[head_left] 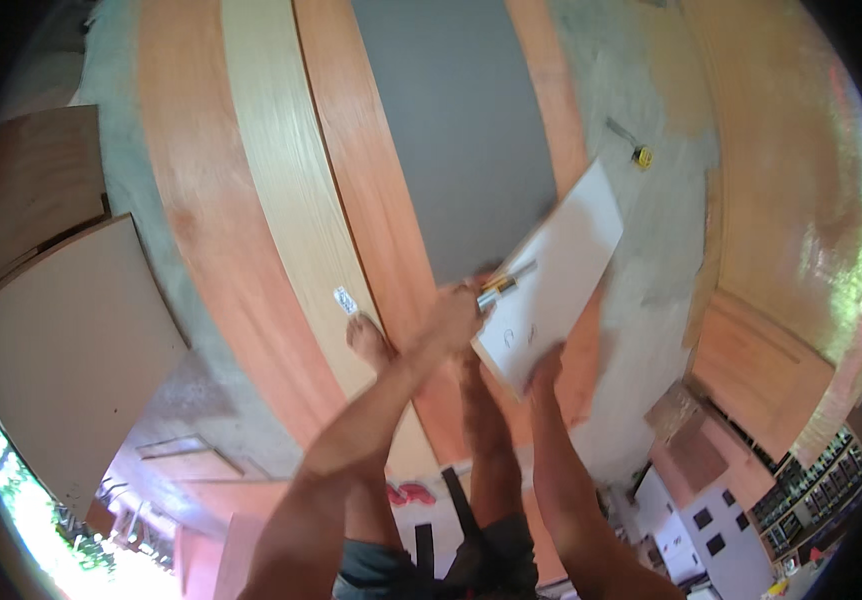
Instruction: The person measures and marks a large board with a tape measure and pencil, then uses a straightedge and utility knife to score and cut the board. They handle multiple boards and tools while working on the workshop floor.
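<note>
A white rectangular panel (561, 265) with small pencil-like marks is held tilted in front of my legs. My right hand (546, 368) grips its near lower edge. At the panel's left edge, my left hand (456, 315) is closed around a small tool (498, 290) with silver and orange parts and a thin tip lying over the white face. The hand is slightly blurred, so the tool's exact kind does not show. Beneath the panel lie a grey board (461, 130) and long wood-toned boards (281, 180). My bare foot (366, 338) rests on a pale one, beside a small white label (345, 300).
A yellow tape measure (642, 156) lies on the concrete floor at the right. Large panels (71, 340) lean at the left. Wooden sheets (766, 180) stand along the right side. A white piece with dark square cutouts (716, 543) sits at the lower right.
</note>
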Demonstrator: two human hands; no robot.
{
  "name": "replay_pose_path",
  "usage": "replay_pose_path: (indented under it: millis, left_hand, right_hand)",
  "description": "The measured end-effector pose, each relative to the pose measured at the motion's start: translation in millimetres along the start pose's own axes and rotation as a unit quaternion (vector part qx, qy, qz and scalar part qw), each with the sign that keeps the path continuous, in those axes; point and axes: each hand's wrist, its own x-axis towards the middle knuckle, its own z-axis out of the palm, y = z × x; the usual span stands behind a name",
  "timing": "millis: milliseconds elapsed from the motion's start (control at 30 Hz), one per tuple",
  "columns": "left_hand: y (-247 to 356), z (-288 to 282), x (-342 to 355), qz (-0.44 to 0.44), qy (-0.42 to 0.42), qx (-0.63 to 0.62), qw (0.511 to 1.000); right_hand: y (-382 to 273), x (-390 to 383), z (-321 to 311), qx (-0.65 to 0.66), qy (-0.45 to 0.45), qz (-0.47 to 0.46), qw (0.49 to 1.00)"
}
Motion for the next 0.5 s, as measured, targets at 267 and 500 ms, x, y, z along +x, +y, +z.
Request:
replay_pose_path:
  millis: [267, 500]
  left_hand:
    - [-6, -63, -142, -0.038, 0.047, -0.155, 0.986]
    - [-138, -108, -260, -0.137, 0.220, -0.450, 0.855]
  right_hand:
    - [-19, -140, 3, -0.171, 0.070, -0.126, 0.975]
    - [56, -160, 134, -0.425, -0.020, -0.385, 0.819]
